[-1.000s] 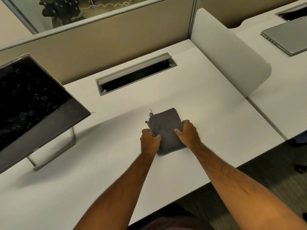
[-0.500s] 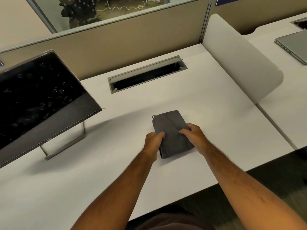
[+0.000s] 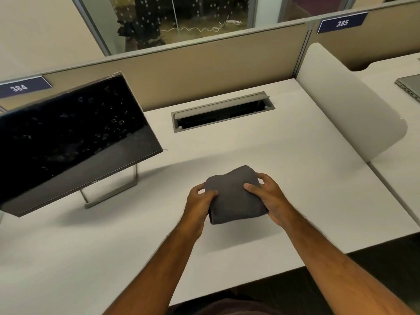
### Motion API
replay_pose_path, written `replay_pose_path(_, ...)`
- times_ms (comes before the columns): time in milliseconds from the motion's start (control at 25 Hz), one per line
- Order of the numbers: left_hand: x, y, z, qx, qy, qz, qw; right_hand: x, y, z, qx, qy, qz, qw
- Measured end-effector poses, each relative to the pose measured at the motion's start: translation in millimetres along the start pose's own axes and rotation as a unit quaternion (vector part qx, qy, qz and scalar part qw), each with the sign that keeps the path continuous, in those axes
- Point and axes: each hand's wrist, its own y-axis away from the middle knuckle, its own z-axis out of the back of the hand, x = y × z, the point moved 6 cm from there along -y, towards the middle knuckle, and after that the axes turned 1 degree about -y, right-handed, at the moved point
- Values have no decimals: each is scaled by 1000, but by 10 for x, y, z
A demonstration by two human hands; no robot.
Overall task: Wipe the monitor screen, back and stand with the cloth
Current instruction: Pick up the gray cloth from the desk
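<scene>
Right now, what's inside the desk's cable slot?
The cable slot has its lid tipped open; inside, only dark shadow and pale bits at each end show. Any cables or sockets are hidden.

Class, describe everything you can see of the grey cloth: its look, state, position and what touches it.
The cloth is dark grey, soft and matte, folded into a thick, roughly rectangular pad. It looks lifted just above the white desk, right of the monitor, and bulges upward at its far edge. The left hand grips its left side and the right hand its right, thumbs on top. Nothing else touches it.
</scene>
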Motion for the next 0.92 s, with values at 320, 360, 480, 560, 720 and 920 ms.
replay_pose_path(320, -302, 280, 236, 95, -292, -209, 929, 537, 157, -687, 104, 247, 101, 958)
replay_pose_path(360, -314, 322, 212, 127, -279, -205, 929, 581, 176, -781, 123, 264, 111, 950)
replay_pose_path(480, -323, 388, 248, 126, -244, -224, 935, 694, 214, -992, 161, 291, 124, 935)
replay_pose_path(560, -314, 376, 335, 85, -237, -235, 939, 751, 204, -1096, 171, 314, 136, 924)
replay_pose_path(720, -265, 343, 474, 30, -239, -227, 944, 812, 157, -1212, 138, 323, 169, 921)
replay_pose_path(920, -293, 435, 660, -24, -115, -174, 978, 665, 98, -1227, 71, 186, 99, 975)
